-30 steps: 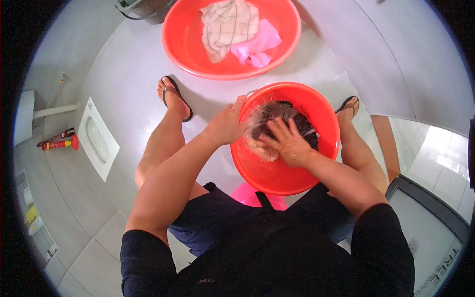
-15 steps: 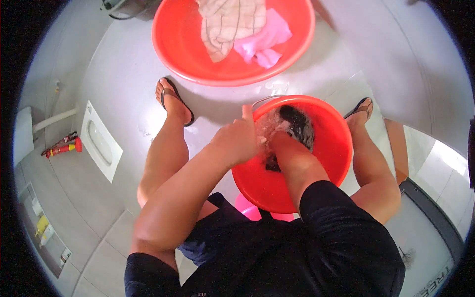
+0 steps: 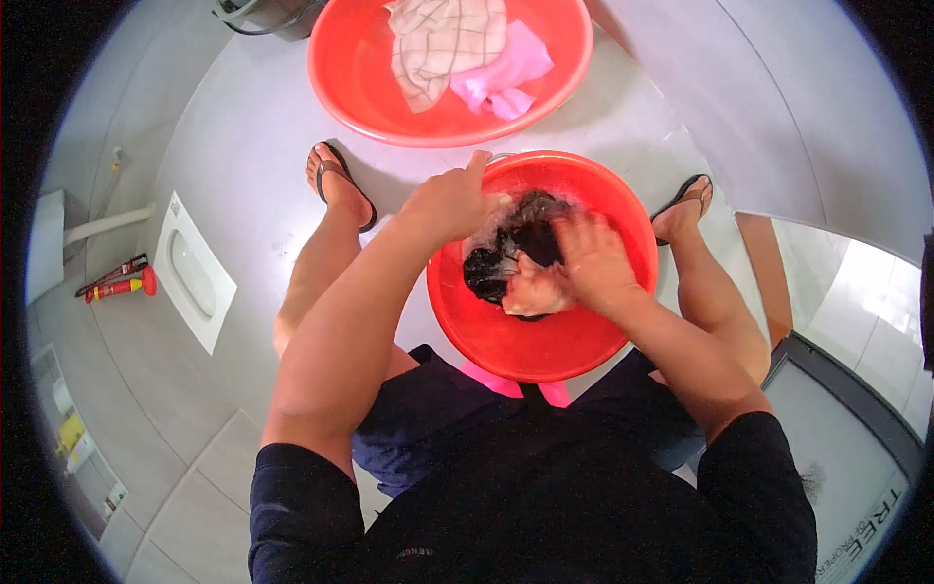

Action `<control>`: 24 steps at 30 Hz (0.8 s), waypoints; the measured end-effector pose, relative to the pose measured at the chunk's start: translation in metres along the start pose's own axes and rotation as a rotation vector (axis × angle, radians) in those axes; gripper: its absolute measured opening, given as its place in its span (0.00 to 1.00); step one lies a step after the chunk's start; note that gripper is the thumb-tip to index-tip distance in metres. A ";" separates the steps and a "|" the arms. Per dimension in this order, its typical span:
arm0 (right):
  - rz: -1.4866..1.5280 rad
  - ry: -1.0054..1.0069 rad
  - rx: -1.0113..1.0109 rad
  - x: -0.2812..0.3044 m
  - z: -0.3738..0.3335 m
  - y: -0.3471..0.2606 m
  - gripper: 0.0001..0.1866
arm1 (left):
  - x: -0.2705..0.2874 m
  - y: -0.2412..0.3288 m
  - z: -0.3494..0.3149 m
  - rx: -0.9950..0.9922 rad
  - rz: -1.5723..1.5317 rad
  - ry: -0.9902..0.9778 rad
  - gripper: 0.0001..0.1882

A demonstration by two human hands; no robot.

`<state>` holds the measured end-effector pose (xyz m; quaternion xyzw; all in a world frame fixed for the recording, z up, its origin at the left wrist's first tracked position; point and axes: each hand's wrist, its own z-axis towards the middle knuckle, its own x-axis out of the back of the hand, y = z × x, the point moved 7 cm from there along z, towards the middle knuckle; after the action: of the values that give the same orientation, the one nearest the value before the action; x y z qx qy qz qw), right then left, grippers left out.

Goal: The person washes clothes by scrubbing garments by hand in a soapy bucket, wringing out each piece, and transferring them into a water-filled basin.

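Observation:
A red bucket (image 3: 530, 365) stands between my legs, holding water and dark wet cloth (image 3: 535, 240). My left hand (image 3: 449, 201) is closed over the bucket's left rim, its thumb pointing up and its fingertips on the inner side. Inside the bucket, my right hand (image 3: 595, 261) is spread over the right side of the dark cloth, its fingers blurred by motion. Next to its thumb lies something pale pinkish and wet (image 3: 535, 290); whether it is cloth I cannot tell. Part of the dark cloth is hidden under the right hand.
Beyond the bucket, a wide red basin (image 3: 341, 78) holds a pale checked cloth (image 3: 443, 49) and a pink cloth (image 3: 506, 73). A squat toilet (image 3: 195, 277) lies at left, near a red-and-yellow object (image 3: 122, 285). A dark bucket (image 3: 277, 15) stands far back; a framed panel (image 3: 837, 428) is at right.
My right hand has come up from the water and spread open above the cloth, where more dark cloth now shows. My left hand stays at the rim. The whole view has shifted slightly.

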<state>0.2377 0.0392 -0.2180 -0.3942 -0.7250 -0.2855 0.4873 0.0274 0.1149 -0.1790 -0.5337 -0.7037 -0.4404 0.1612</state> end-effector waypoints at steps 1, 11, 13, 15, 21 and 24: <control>0.141 -0.034 0.184 -0.013 0.010 -0.023 0.34 | 0.000 -0.003 -0.003 -0.015 0.004 0.015 0.40; -0.031 -0.493 0.295 -0.151 0.110 -0.065 0.36 | 0.011 0.009 -0.044 0.048 -0.069 -0.158 0.47; 0.042 -0.530 0.188 -0.163 0.121 -0.055 0.32 | 0.009 0.020 -0.044 0.041 -0.101 -0.165 0.50; 0.113 -0.551 0.107 -0.163 0.131 -0.052 0.28 | 0.008 0.024 -0.044 0.102 -0.029 -0.222 0.52; 0.442 -0.495 0.068 -0.117 0.129 -0.078 0.18 | -0.007 0.001 -0.015 -0.004 -0.048 -0.170 0.49; 0.455 -0.377 0.378 -0.054 0.072 -0.085 0.14 | -0.001 -0.005 -0.021 -0.011 -0.098 -0.171 0.48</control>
<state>0.1422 0.0358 -0.2966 -0.4943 -0.7358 0.0477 0.4605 0.0179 0.0972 -0.1705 -0.5351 -0.7378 -0.4044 0.0759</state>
